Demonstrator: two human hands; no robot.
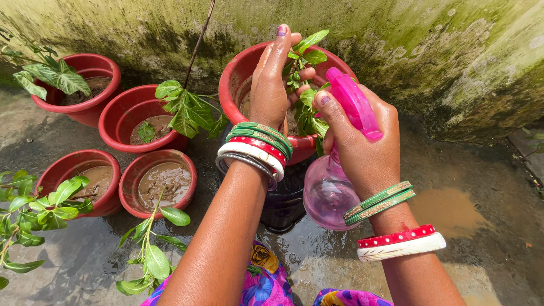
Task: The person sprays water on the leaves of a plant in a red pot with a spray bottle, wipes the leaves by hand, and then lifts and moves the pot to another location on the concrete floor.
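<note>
Right hand (pixel 365 150) closed around the neck of a pink spray bottle (pixel 334 170), forefinger up on the magenta trigger head (pixel 354 102), nozzle pointing far-left toward the plant. Bottle is see-through, held tilted in the air over the near rim of the big red pot (pixel 238 76), centre of frame. How much liquid is inside, cannot tell.

Left hand (pixel 272 85) reaches into that pot, fingers half curled around the stem and leaves of the small green plant (pixel 306 85); loose pinch, not a fist. The pot sits raised on a dark stand (pixel 283 198).

Doing it well, as judged: keep the nozzle near the leaves but not touching, aim at the foliage the left fingers are spreading, short squeezes. Left grip should stay light so the stem does not bend or snap. Bottle closer to upright so the tube draws. Thumb clear of the spray path.

Left side: four smaller red pots (pixel 136 116) on the wet concrete floor (pixel 470 226), two with muddy water, leafy cuttings (pixel 184 107) in and around them. Mossy wall (pixel 430 51) far behind. Bangles on both wrists.
</note>
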